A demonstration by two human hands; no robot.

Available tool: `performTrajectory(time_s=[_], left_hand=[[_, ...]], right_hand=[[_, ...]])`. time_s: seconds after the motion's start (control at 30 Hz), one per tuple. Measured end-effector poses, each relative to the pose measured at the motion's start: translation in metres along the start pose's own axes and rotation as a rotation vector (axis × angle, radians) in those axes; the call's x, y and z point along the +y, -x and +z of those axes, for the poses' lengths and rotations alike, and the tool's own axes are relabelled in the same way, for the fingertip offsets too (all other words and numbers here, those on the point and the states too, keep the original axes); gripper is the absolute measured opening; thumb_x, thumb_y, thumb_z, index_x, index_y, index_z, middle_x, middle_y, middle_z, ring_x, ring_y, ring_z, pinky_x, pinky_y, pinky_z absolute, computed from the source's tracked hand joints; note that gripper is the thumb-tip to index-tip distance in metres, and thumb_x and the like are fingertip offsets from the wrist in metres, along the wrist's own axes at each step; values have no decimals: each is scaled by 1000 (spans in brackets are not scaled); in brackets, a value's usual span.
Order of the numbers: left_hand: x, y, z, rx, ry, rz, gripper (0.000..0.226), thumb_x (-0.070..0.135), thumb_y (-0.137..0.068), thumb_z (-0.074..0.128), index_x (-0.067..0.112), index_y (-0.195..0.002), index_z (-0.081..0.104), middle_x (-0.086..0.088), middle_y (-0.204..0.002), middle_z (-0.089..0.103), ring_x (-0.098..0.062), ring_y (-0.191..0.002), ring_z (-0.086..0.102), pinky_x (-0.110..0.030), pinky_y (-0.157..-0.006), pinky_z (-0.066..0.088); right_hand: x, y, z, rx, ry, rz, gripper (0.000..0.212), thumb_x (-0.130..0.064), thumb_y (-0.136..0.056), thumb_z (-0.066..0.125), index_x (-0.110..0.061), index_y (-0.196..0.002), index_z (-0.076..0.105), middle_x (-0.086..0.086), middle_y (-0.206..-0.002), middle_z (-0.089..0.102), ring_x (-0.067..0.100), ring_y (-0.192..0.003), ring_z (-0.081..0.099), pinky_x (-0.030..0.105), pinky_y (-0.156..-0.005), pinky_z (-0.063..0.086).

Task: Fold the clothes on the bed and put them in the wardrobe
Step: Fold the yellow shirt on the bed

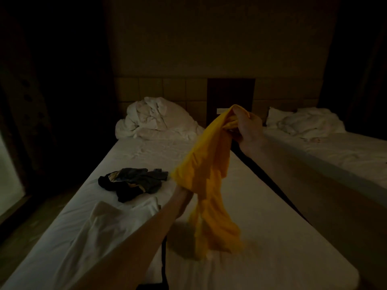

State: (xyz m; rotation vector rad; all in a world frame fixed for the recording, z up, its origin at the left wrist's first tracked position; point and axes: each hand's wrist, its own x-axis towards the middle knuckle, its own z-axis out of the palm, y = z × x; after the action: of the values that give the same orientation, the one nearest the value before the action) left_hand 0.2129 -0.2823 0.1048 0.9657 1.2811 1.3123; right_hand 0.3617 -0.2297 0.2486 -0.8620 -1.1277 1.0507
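The yellow garment (206, 176) hangs in the air above the near bed (261, 206), bunched at its top in the right hand (247, 127), whose fingers (240, 116) are curled round a gathered fold; the left hand (182, 195) reaches in under the cloth's lower left edge and is mostly hidden, so I cannot tell whether it grips or only touches. The cloth looks light, thin and limp, its lower end blurred as if swinging, so it should shake out easily; a seam, shoulder or hem corner in each hand would probably spread it flat. On the sheet to the left lie a dark crumpled garment (132, 182) and a white garment (117, 218), apart from each other, with a white duvet (157, 119) heaped at the head. The right half of the mattress offers open sheet for laying out, though its edge drops into a dark gap beside the second bed (345, 149)
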Motion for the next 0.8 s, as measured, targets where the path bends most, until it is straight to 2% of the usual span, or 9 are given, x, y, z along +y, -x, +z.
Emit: performTrajectory(time_s=[0.1,0.2,0.27,0.33,0.4,0.47,0.53,0.67,0.8], left_hand=[[10,-10,-14,101,113,-13,33,9,-103,41,-1,-134,46,-18,-125,56,-14,-75,51,-32,-73,47],[28,-4,-25,47,351,-35,35,34,-104,36,11,-115,59,-14,-101,71,-25,-76,60,-43,-65,50],[44,-3,-33,47,503,68,35,32,-104,35,13,-113,63,-15,-91,73,-23,-70,66,-35,-55,56],[60,-7,-39,58,419,209,35,22,-104,36,7,-128,57,-16,-97,68,-19,-67,67,-28,-50,56],[75,-8,-38,26,294,258,32,20,-104,37,4,-123,59,-8,-83,66,-14,-62,66,-25,-51,56],[85,-11,-38,-78,222,224,34,35,-102,41,11,-102,65,-4,-75,71,-16,-71,66,-27,-59,56],[94,-12,-37,-210,188,162,41,55,-94,45,20,-98,66,-4,-93,74,-22,-91,68,-36,-76,55],[100,-15,-27,-372,7,250,51,60,-87,45,23,-118,63,-9,-114,69,-24,-106,66,-39,-91,53],[89,-25,-38,-286,-504,470,65,41,-78,72,20,-132,43,-2,-127,53,-13,-111,57,-24,-81,52]], right_hand=[[1,-7,-10,53,70,2,23,-30,-89,64,-8,-99,66,10,-68,66,20,-65,67,35,-64,59],[10,-18,-27,143,298,-6,22,-33,-84,67,-16,-97,66,9,-90,66,29,-92,67,44,-81,57],[21,-23,-43,182,547,24,40,-31,-85,67,-14,-120,58,6,-106,60,30,-106,60,43,-86,53],[38,-26,-54,91,758,43,44,-28,-90,63,-11,-127,48,6,-106,52,27,-98,56,42,-79,50],[55,-26,-59,-68,991,61,28,-28,-90,63,-16,-109,46,5,-92,46,22,-82,51,37,-69,45],[71,-24,-56,-223,1098,89,43,-31,-85,68,-18,-120,47,8,-115,48,30,-105,51,42,-85,47],[75,-11,-41,-430,924,83,62,-24,-87,69,-24,-142,39,5,-141,37,28,-127,41,40,-95,44],[68,10,-2,-803,637,-85,67,-21,-86,73,-29,-143,40,-8,-132,53,8,-117,52,17,-86,47],[73,-3,4,-539,772,-372,26,-21,-81,74,-13,-103,64,7,-96,66,21,-89,63,46,-77,51]])
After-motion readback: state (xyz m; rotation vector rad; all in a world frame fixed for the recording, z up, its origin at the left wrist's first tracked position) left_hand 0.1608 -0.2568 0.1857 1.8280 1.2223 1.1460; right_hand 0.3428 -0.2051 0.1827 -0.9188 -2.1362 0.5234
